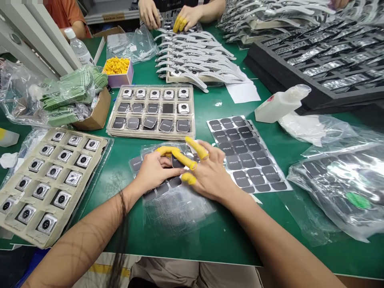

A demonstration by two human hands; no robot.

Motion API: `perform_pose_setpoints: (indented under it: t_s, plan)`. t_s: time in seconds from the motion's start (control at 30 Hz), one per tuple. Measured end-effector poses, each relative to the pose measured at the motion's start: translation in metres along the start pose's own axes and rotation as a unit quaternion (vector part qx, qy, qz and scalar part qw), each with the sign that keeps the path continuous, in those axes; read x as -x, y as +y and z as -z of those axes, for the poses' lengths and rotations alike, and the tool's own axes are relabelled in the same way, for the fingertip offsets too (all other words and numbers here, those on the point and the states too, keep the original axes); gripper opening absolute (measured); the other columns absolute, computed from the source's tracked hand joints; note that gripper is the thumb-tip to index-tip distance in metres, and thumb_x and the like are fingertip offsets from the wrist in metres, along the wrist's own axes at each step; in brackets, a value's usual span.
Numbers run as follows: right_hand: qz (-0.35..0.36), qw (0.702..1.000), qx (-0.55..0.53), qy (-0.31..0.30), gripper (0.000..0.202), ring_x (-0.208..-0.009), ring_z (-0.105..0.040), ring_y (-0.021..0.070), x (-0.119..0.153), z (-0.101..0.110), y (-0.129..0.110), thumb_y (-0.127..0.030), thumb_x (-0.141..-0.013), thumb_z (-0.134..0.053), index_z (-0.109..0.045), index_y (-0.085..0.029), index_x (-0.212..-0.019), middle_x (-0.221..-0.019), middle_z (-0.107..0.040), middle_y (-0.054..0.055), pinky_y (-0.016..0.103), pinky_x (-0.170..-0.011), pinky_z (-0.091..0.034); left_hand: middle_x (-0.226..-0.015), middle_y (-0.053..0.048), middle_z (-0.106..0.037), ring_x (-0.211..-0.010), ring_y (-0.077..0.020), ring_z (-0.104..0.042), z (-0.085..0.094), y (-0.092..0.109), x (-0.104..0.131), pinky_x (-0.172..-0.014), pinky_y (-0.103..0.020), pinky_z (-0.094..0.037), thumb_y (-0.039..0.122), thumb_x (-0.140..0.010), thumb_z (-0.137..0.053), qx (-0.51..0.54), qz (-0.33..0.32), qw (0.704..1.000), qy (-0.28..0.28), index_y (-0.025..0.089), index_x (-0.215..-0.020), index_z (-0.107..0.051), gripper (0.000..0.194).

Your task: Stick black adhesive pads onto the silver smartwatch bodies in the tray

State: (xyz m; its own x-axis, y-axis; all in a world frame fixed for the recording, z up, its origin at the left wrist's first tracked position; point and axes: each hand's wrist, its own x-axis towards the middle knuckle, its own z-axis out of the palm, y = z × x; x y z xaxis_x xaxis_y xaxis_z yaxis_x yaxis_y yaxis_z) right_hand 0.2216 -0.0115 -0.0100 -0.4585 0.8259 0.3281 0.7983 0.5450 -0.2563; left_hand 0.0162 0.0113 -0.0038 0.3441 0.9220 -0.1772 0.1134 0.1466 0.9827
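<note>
Over the clear film sheets (180, 210) in the middle, my left hand (156, 168) pinches a small dark square piece (177, 161) between thumb and yellow-capped fingers. My right hand (207, 168) is beside it, its yellow-capped fingers spread and slightly blurred, near the piece. Dark square stickers lie beneath both hands. A sheet of dark square stickers (247, 161) lies to the right. Behind the hands stands a tray (150, 132) of watch cases, many covered with dark squares. Another tray (64, 180) of bare watch cases is at the left.
A person's hands (186, 19) work at the far side, behind stacked white straps (195, 56). A box of yellow finger caps (117, 70), a white bottle (277, 106), a black foam tray (315, 72) and a plastic bag (339, 192) stand around.
</note>
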Motion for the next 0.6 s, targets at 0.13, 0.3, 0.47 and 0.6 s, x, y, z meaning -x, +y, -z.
perform_pose_setpoints:
  t_s: [0.13,0.3,0.47,0.6]
  plan:
    - [-0.07,0.995,0.005,0.065,0.056,-0.139,-0.024,0.0409,-0.002,-0.003,0.0,-0.051,-0.099,-0.04,-0.035,-0.035,-0.152,-0.164,-0.02,0.009,0.065,-0.105,-0.026,-0.084,-0.005,-0.076,-0.079,-0.0211,-0.074,0.0,0.003,0.001,-0.074,-0.031,-0.06,0.026,-0.063,-0.088,0.018,0.008,1.0,0.007,0.017,-0.115,-0.063,0.058]
    - [0.01,1.0,-0.021,0.001,0.044,-0.139,-0.026,0.0387,-0.007,-0.001,-0.004,-0.053,-0.094,-0.051,-0.053,-0.047,-0.138,-0.157,-0.036,0.0,0.061,-0.107,-0.024,-0.089,-0.004,-0.075,-0.081,-0.0192,-0.074,-0.001,0.004,0.0,-0.076,-0.03,-0.06,0.02,-0.064,-0.087,0.04,0.008,0.999,0.009,0.017,-0.115,-0.063,0.057]
    - [-0.078,0.992,-0.046,0.083,0.043,-0.135,-0.033,0.0372,-0.009,-0.002,-0.004,-0.042,-0.099,-0.045,-0.053,-0.03,-0.139,-0.151,-0.043,0.011,0.059,-0.103,-0.031,-0.091,-0.006,-0.076,-0.082,-0.0198,-0.074,-0.005,0.006,0.002,-0.082,-0.034,-0.06,0.02,-0.059,-0.09,0.065,0.039,0.996,0.044,0.017,-0.117,-0.062,0.064]
    - [0.035,0.99,-0.137,0.018,0.061,-0.118,-0.05,0.0304,-0.013,-0.011,-0.012,-0.045,-0.098,-0.048,-0.037,-0.015,-0.151,-0.135,-0.057,0.017,0.048,-0.098,-0.041,-0.102,-0.006,-0.074,-0.087,-0.0182,-0.072,0.011,0.02,0.002,-0.084,-0.032,-0.06,0.027,-0.062,-0.089,0.115,0.014,0.988,0.104,0.018,-0.116,-0.062,0.06]
